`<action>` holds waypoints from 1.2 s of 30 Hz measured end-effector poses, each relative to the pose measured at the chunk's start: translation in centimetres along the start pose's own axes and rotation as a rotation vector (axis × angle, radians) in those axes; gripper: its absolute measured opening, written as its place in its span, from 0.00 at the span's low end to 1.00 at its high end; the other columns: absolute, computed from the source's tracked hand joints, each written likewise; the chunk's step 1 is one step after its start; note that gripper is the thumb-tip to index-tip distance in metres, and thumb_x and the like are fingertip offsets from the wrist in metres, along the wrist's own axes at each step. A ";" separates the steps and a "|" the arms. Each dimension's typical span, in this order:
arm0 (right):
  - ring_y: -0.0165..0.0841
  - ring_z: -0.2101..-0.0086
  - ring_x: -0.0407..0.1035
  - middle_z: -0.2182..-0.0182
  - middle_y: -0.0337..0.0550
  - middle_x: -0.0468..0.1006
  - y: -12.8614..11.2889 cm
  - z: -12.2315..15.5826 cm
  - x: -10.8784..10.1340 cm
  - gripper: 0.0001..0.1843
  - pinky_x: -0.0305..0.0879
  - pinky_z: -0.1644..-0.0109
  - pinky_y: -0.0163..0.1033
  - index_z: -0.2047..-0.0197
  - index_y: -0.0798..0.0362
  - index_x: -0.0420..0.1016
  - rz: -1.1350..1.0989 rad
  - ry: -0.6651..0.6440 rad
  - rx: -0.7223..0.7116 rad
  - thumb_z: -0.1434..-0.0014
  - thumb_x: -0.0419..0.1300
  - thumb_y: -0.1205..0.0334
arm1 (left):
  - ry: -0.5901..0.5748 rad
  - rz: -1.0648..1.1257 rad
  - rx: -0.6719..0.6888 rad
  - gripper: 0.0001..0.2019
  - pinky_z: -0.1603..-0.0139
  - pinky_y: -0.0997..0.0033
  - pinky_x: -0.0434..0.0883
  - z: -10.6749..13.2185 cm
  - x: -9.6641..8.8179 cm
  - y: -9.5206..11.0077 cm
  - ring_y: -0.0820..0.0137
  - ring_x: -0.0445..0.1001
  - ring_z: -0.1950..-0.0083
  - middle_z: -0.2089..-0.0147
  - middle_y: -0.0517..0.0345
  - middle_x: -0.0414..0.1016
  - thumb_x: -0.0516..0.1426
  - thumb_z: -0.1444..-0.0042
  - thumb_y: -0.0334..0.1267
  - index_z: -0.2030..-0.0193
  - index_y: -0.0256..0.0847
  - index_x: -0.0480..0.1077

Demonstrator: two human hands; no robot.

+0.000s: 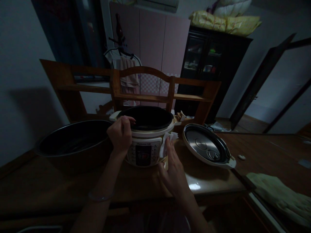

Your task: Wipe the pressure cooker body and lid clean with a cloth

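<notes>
A white electric pressure cooker with a dark control panel stands on the wooden table, its lid off and its inside dark. My left hand is closed at the cooker's left rim, one fingertip reaching over the opening; part of its hold is hidden. With fingers stretched forward, my right hand presses a white tissue flat against the right front of the cooker's body, beside the panel. The round lid lies to the right, its metal inner side up. A large dark pot sits to the left.
Behind the cooker rises a wooden shelf rack along the table's back edge. A pale green cloth lies at the right, near a small white object. Farther back are a pink wardrobe and a dark cabinet.
</notes>
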State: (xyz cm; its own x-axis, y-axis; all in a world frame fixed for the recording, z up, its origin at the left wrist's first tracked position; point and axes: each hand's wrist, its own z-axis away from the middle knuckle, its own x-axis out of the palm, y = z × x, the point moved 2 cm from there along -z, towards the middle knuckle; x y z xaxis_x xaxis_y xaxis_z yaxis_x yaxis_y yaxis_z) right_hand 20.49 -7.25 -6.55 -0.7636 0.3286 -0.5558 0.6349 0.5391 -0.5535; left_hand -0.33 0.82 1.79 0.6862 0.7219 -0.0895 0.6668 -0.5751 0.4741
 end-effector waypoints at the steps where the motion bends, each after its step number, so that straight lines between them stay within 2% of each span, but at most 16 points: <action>1: 0.41 0.27 0.36 0.24 0.38 0.39 -0.2 0.0 0.1 0.51 0.46 0.25 0.55 0.22 0.46 0.31 0.007 -0.005 0.000 0.42 0.53 0.74 | 0.002 -0.001 0.002 0.24 0.58 0.67 0.70 0.0 0.0 0.0 0.67 0.78 0.65 0.68 0.54 0.80 0.43 0.28 0.45 0.67 0.44 0.76; 10: 0.40 0.27 0.36 0.24 0.39 0.40 -0.6 0.8 0.6 0.52 0.47 0.25 0.55 0.22 0.47 0.29 0.055 -0.040 -0.014 0.42 0.52 0.75 | -0.003 0.018 0.002 0.24 0.59 0.67 0.70 0.0 0.0 -0.1 0.67 0.78 0.65 0.68 0.54 0.80 0.43 0.28 0.46 0.66 0.44 0.76; 20: 0.41 0.27 0.37 0.24 0.41 0.41 1.1 2.6 1.6 0.51 0.49 0.26 0.57 0.22 0.48 0.29 0.006 -0.074 0.033 0.42 0.52 0.74 | -0.012 0.003 0.004 0.23 0.59 0.66 0.70 0.1 0.0 0.0 0.66 0.78 0.64 0.67 0.55 0.80 0.43 0.29 0.45 0.66 0.44 0.76; 28: 0.40 0.27 0.35 0.24 0.42 0.35 2.9 3.7 2.2 0.53 0.46 0.25 0.56 0.23 0.47 0.28 0.010 -0.111 0.053 0.44 0.53 0.75 | -0.012 -0.006 0.009 0.24 0.59 0.66 0.69 0.0 -0.1 0.1 0.67 0.78 0.65 0.68 0.55 0.80 0.43 0.28 0.45 0.67 0.45 0.76; 36: 0.42 0.27 0.35 0.24 0.48 0.39 4.6 4.6 3.6 0.49 0.47 0.26 0.59 0.23 0.48 0.25 -0.051 -0.099 0.078 0.37 0.52 0.71 | -0.010 -0.009 0.017 0.23 0.59 0.66 0.69 0.0 -0.1 0.0 0.67 0.78 0.64 0.67 0.55 0.80 0.43 0.29 0.44 0.67 0.44 0.76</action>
State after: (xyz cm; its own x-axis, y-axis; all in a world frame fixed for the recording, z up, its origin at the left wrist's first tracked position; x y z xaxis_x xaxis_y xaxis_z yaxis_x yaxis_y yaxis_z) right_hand 21.25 -7.18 -13.97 -0.7824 0.2217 -0.5820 0.6054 0.4901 -0.6271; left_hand -0.38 0.78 1.80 0.6831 0.7230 -0.1027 0.6776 -0.5752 0.4582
